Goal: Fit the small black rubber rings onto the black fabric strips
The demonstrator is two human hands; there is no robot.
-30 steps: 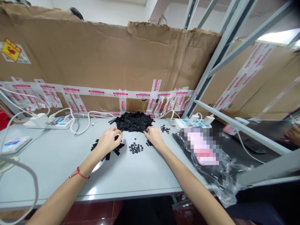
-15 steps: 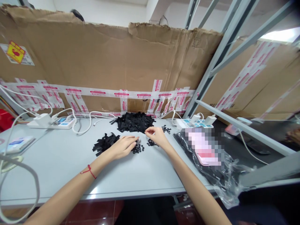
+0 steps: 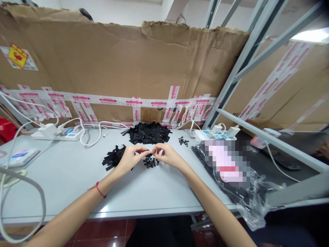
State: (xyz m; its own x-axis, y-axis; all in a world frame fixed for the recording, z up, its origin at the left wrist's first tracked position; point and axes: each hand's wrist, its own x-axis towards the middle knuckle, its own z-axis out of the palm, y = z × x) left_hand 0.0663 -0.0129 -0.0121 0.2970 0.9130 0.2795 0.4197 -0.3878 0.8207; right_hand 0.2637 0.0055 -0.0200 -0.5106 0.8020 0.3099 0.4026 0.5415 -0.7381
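Observation:
My left hand [image 3: 130, 158] pinches a small black strip [image 3: 149, 155] between thumb and fingertips. Close against it, my right hand [image 3: 167, 155] has thumb and forefinger pressed together at the strip's end; whatever lies between them is too small to make out. Just below the fingertips lies a cluster of small black rings [image 3: 150, 163] on the grey table [image 3: 154, 192]. A pile of black strips [image 3: 113, 158] is partly hidden behind my left hand. Beyond both hands sits a larger heap of black strips [image 3: 149, 133].
More small black rings [image 3: 183, 141] lie at the right. Power strips [image 3: 74, 134] with white cables stand at the back, before a taped cardboard wall [image 3: 115, 65]. A clear plastic bag [image 3: 252, 195] with a blurred pink item on it and a metal frame [image 3: 231, 77] bound the right side.
My left hand has closed from outstretched fingers into a pinch on a black strip. My right hand has shifted left and slightly down, so the fingertips of both hands now meet above the rings.

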